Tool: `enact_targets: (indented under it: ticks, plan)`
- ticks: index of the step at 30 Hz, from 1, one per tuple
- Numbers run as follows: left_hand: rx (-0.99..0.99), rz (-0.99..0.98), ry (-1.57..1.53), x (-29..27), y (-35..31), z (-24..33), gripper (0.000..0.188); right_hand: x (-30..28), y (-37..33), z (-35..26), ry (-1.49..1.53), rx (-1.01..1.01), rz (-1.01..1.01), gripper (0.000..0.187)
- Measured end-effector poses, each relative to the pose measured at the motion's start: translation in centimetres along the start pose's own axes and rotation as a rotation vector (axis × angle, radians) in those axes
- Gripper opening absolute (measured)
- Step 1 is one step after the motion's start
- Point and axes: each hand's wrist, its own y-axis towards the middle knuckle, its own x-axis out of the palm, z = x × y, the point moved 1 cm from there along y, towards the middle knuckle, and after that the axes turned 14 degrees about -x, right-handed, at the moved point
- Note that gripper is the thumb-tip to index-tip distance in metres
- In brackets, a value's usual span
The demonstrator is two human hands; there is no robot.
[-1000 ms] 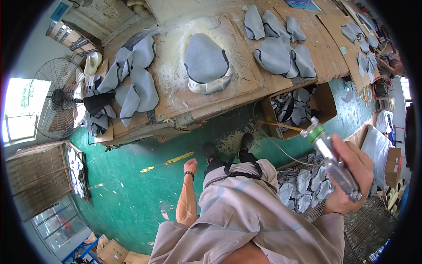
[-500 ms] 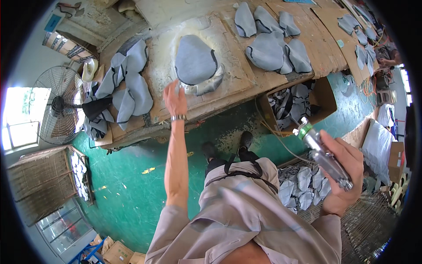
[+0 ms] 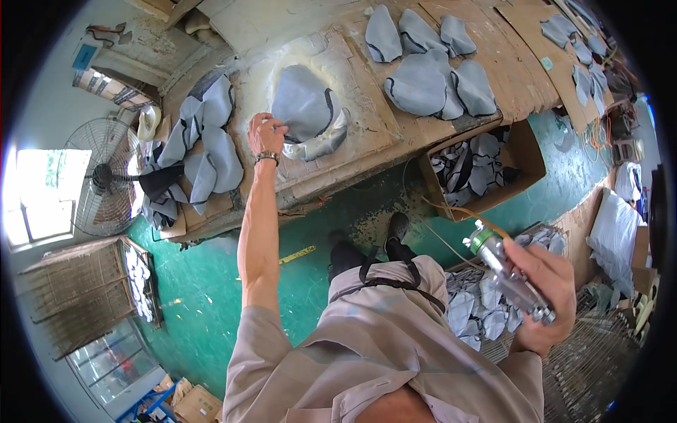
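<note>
My left hand (image 3: 266,135) is closed in a pinch on the left edge of a rounded grey fabric piece (image 3: 302,99) with black edging. That piece lies on whitish, residue-covered cardboard (image 3: 321,56), its surface slightly bent near my fingers. Below its near edge shows another, shinier grey piece (image 3: 326,145), mostly covered. Well away from the table, at the right, my right hand (image 3: 553,285) is wrapped around a metal spray gun (image 3: 509,276) with a green ring. The gun's nozzle end points up and to the left.
More grey pieces lie left (image 3: 215,151) and right (image 3: 419,81) on the cardboard-covered table. An open carton (image 3: 525,166) of pieces stands below its edge. A hose (image 3: 462,210) runs near the gun. A large fan (image 3: 102,176) stands at the left.
My left hand has moved slightly left and up and now pinches the grey piece's edge. The piece has shifted and bent. The spray gun stays in my right hand, slightly lower.
</note>
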Motion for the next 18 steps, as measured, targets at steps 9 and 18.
enact_targets:
  ticks: [9,18]
  plan:
    - [0.009,-0.001,-0.002,0.6,1.3,-0.5,0.014,0.4,3.1,1.8,0.164,-0.376,-0.097,0.061]
    - [0.033,0.108,-0.184,-4.0,-0.3,1.4,0.01,3.9,3.9,0.1,0.341,-0.176,-0.192,0.053]
